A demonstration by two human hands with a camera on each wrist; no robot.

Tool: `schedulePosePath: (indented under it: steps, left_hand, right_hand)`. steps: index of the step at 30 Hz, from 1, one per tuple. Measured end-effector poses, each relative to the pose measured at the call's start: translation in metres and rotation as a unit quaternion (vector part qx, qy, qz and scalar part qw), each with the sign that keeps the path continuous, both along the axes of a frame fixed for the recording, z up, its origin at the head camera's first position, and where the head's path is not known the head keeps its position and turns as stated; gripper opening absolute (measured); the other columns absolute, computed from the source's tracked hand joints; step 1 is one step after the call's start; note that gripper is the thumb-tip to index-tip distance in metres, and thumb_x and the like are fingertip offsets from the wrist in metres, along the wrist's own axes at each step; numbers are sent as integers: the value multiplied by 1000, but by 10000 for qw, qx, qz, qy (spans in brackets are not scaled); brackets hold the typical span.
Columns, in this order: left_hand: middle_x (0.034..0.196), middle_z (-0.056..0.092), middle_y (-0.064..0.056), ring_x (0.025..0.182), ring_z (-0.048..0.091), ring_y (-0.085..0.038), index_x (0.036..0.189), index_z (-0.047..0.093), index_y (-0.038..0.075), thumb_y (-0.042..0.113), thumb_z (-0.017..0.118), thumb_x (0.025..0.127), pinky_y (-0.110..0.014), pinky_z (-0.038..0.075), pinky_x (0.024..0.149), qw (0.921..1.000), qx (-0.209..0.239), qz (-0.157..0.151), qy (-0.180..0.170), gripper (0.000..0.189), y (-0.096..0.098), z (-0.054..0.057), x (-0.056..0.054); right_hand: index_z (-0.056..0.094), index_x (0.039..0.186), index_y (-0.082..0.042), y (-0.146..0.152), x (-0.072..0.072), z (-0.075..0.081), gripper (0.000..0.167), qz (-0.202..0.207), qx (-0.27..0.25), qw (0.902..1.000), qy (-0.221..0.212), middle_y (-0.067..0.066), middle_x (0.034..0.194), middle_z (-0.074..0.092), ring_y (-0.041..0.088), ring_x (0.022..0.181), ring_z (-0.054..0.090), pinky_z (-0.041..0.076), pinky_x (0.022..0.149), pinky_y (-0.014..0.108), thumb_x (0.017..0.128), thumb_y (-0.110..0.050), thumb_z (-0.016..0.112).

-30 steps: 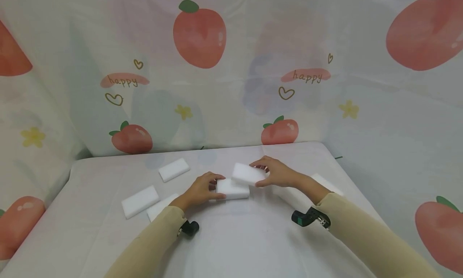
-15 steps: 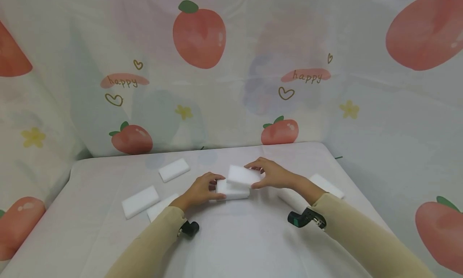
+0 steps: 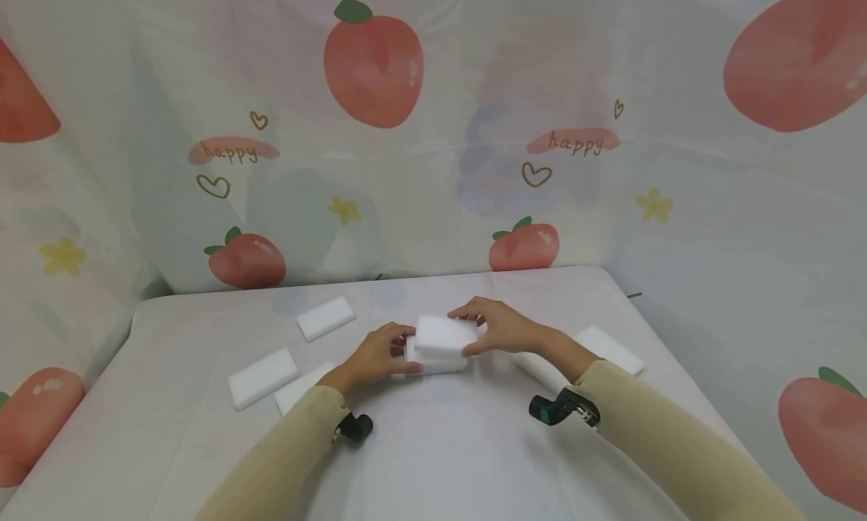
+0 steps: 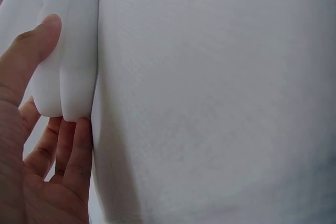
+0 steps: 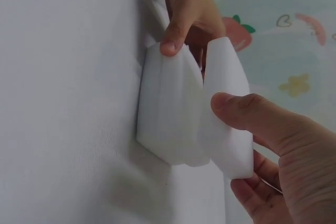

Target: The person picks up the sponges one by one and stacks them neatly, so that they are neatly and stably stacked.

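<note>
Two smooth white rectangular blocks (image 3: 439, 366) lie stacked flat on the covered table, their two layers showing in the left wrist view. My left hand (image 3: 375, 355) grips the stack's left end, thumb along the near side and fingers at the end and behind. My right hand (image 3: 504, 328) pinches another white block (image 3: 443, 334) by its right end, thumb in front and fingers behind. This held block overlaps the stack in the head view. From the right wrist view, a narrow wedge-shaped gap shows between the held block (image 5: 228, 145) and the stack (image 5: 168, 103).
Left of the stack, more white blocks lie flat: one at the back (image 3: 327, 318), one at far left (image 3: 263, 378), and one partly behind the left sleeve (image 3: 301, 388). Beyond the right forearm lies another block (image 3: 611, 348). A fruit-print cloth (image 3: 433, 205) hangs behind the table.
My right hand has carried its block leftward and slightly down, so it covers more of the stack. The left hand stays in place on the stack.
</note>
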State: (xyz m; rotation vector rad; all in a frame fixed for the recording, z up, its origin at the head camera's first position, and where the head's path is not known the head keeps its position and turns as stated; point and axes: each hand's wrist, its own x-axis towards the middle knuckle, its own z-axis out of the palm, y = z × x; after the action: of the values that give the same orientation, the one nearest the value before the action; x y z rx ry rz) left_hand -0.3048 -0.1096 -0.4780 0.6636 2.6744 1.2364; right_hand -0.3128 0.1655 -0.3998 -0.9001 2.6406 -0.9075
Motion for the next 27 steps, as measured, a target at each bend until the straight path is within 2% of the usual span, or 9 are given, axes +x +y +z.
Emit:
schedulePosePath:
  steps: [11,27]
  left_hand:
    - [119,60,-4,112,62,-24,131,58,9,32,86,75,-38,51,96,10000,14,25,-65,66,-1,0,0]
    - [118,60,-2,113,62,-24,128,59,10,35,86,75,-38,51,96,10000,-22,-76,-31,64,-3,-4,-5]
  right_hand:
    - [63,131,-13,-9,-3,-3,60,174,18,9998,47,5,121,58,24,109,55,48,94,42,77,-28,85]
    - [63,132,-15,-18,-6,-10,60,134,177,9998,-8,4,121,57,24,108,54,49,93,42,77,-27,85]
